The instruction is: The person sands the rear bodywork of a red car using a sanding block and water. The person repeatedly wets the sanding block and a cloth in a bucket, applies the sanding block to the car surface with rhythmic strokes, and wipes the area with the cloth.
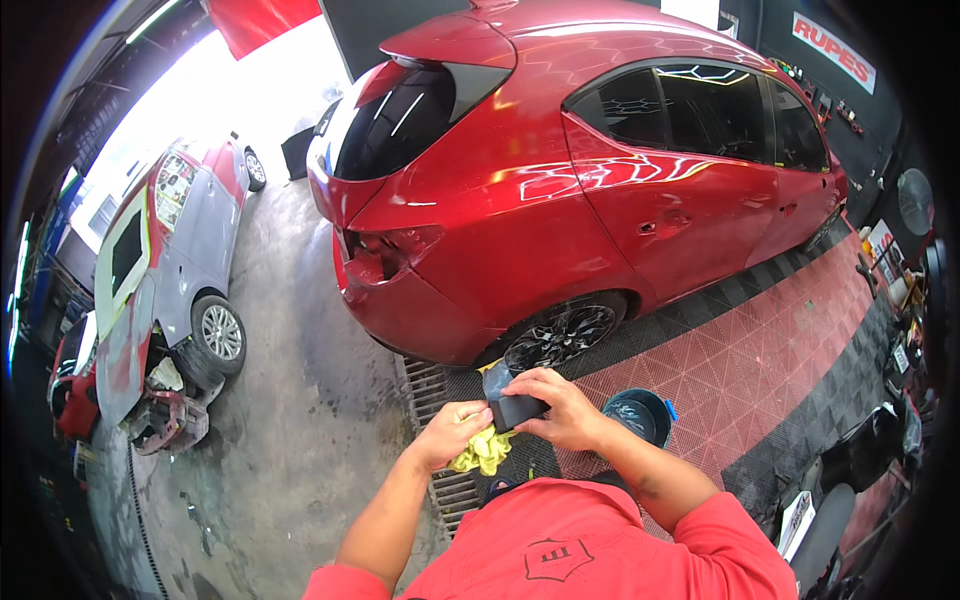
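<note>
While I stand just behind the rear corner of the red hatchback (560,190), both my hands meet in front of my chest. My left hand (452,428) is closed around a bunched yellow cloth (484,450) — the fabric spills out below my fingers, hanging over the floor. My right hand (562,405) grips a dark applicator pad (518,410), fingers curled over its top and thumb under it; the pad sits between the two hands, touching the cloth at its lower left edge. A greyish piece shows just above the pad, but I cannot tell what it is.

Below my hands runs a metal drain grate (440,390), dividing bare concrete on my left from the red and black tiled floor (760,350) on my right. The hatchback's black rear wheel (560,335) stands just beyond my hands on the tiles. A dark round bucket with a blue rim (640,412) sits on the tiles just beside my right forearm. Well apart on the left, out on the concrete, a partly stripped car in grey primer (165,290) stands with its front bumper off.
</note>
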A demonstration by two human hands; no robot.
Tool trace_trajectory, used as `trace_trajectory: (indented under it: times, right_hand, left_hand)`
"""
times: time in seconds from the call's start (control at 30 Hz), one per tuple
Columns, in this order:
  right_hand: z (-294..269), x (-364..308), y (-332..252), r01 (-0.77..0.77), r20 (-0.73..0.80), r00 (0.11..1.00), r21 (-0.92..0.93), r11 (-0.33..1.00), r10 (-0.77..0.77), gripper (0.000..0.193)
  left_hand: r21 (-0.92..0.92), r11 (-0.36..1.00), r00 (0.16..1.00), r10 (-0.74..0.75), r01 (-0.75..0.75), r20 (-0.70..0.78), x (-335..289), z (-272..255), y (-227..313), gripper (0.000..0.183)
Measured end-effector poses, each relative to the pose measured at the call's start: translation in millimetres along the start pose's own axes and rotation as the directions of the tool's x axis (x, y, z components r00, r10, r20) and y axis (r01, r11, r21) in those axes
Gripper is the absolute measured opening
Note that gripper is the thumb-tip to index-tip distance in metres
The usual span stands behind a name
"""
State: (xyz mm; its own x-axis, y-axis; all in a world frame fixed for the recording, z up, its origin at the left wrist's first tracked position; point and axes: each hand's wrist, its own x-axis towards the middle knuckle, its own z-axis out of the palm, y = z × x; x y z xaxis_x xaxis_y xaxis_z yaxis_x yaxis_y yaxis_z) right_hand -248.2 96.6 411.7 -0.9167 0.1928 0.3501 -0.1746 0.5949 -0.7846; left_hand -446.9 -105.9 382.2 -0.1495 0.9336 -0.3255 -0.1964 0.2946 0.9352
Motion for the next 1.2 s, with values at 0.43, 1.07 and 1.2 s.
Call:
trace_trajectory:
  times: [0.43,1.07,1.2]
  right_hand:
    - [53,16,-14,-0.057,0.011,0.998,-0.247,0.967,0.062,0.067]
    - [-55,-127,121,-0.181,-0.225,0.971,-0.492,0.852,0.076,0.073]
    - [-94,-183,145,-0.244,-0.298,0.944,-0.333,0.911,0.144,0.069]
  left_hand:
    - [0.119,0.992,0.997,0.046,-0.039,-0.059,-39,-24,21,0.036]
    - [0.057,0.984,0.979,-0.173,0.168,0.104,208,124,-27,0.039]
    - [0.203,0.955,0.942,-0.26,0.218,0.213,249,174,-36,0.046]
